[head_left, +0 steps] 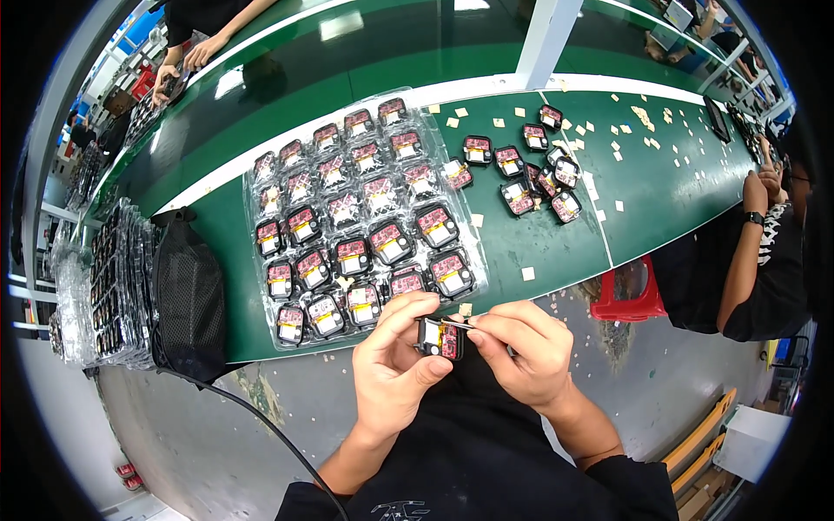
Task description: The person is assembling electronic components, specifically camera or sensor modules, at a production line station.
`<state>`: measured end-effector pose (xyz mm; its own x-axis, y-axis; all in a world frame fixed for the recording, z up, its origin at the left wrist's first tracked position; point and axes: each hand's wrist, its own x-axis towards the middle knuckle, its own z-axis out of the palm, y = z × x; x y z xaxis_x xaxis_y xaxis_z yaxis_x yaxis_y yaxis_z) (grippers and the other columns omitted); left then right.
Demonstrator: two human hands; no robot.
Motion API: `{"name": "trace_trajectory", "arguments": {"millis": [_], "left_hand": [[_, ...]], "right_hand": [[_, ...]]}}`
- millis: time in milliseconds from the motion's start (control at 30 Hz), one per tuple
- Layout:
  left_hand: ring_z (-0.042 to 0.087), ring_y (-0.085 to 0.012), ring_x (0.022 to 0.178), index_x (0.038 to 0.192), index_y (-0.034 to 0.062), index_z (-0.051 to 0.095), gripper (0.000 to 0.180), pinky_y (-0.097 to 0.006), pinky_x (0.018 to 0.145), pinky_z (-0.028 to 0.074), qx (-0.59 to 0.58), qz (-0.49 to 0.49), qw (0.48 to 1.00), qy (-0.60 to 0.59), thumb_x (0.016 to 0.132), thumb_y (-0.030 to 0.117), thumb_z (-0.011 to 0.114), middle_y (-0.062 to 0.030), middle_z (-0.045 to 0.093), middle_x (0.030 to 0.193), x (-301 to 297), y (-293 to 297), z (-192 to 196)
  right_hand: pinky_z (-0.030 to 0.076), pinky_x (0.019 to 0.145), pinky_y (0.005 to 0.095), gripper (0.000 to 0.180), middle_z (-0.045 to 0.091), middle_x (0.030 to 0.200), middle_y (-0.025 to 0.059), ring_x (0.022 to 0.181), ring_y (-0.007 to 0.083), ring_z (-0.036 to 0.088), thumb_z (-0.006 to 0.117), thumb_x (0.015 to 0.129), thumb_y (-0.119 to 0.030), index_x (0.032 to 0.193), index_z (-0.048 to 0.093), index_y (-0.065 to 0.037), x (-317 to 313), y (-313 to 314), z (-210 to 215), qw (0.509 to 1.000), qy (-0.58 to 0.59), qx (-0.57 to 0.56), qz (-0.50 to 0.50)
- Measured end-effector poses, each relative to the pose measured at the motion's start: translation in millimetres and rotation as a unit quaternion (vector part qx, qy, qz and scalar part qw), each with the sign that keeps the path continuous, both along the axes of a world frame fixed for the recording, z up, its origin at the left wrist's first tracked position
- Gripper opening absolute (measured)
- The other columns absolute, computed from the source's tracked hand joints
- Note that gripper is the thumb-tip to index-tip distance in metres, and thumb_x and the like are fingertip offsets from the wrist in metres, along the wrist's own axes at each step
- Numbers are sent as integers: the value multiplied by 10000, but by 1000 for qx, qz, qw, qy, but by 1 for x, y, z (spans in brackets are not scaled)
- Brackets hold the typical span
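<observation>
My left hand (pixel 388 373) pinches a small black device housing (pixel 439 341) by its sides, just off the front edge of the bench. Inside the housing show a red circuit board, a white block and a strip of yellow tape. Closed fingers of my right hand (pixel 528 354) grip a thin dark tool, which looks like tweezers (pixel 457 325), its tip at the housing's upper edge. Beyond my hands lies a clear plastic tray (pixel 479 265) with rows of similar housings. A small pale square (pixel 466 309) sits just past the tool.
Loose housings (pixel 519 197) are heaped right of the tray on the green bench (pixel 643 208), among scattered pale squares. A black mesh bag (pixel 187 286) and stacked trays (pixel 117 286) stand at left. A black cable (pixel 261 417) runs beside my left arm. Co-workers sit right and far left, near a red stool (pixel 630 295).
</observation>
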<state>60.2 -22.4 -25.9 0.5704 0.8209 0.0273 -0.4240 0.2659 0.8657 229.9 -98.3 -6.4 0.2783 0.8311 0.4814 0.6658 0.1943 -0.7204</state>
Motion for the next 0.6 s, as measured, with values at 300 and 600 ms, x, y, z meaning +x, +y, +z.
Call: {"name": "trace_trajectory", "arguments": {"millis": [300,600], "left_hand": [[544,-216,1292,1374,-75,611,633,-334,1055,464,22,14,999,25,815,58,878,-148,526,1430,0,-3,0],[617,-246,1216,1377,-78,602,647,-333,1007,519,-2,10,1000,27,802,30,879,-160,542,1404,-5,-9,3]], "right_hand": [[550,556,310,190,701,862,78,658,215,701,841,782,-35,939,736,-18,-3,0,-11,992,-102,67,-28],[546,560,327,194,694,851,86,642,225,685,833,783,-47,945,731,-13,-5,-6,-3,991,-131,35,-5]]}}
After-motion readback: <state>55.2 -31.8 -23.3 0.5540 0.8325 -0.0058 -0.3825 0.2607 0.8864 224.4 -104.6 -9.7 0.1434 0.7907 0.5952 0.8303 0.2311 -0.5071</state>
